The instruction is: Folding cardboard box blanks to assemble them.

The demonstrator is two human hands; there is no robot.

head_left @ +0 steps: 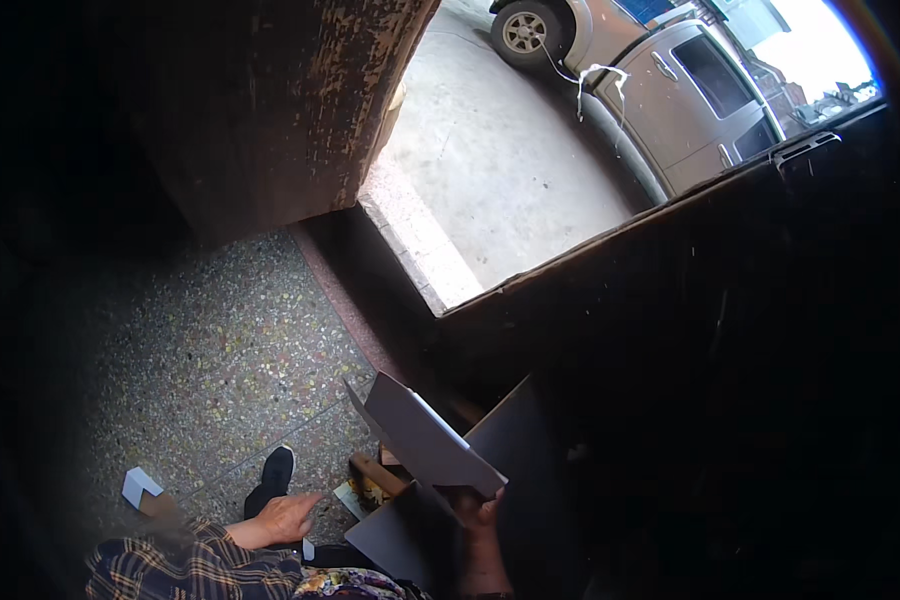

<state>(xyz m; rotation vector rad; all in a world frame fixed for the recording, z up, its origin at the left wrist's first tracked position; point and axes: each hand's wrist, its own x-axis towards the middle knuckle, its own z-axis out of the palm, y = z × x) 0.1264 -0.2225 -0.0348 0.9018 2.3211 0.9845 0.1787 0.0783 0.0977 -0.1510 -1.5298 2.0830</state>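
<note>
My right hand (482, 508) grips the lower right corner of a flat grey panel (425, 437) with a pale edge, like folded card or a box flap. The panel stands tilted, and a thinner flap leans out at its left. My fingers are partly in shadow. Below and beside it are more dark grey flat pieces (385, 532); whether they join the panel I cannot tell. My left hand (283, 518) is held over my lap, fingers stretched to the right, holding nothing. A wooden block (378, 474) and a patterned printed piece lie between my hands.
A small white and brown carton (143, 487) sits on the speckled floor (220, 350) at the left. My dark shoe (280, 467) is near my left hand. Ahead, a worn wooden door (340, 110) stands open beside a pale threshold (420, 240). Outside is a parked vehicle (660, 110).
</note>
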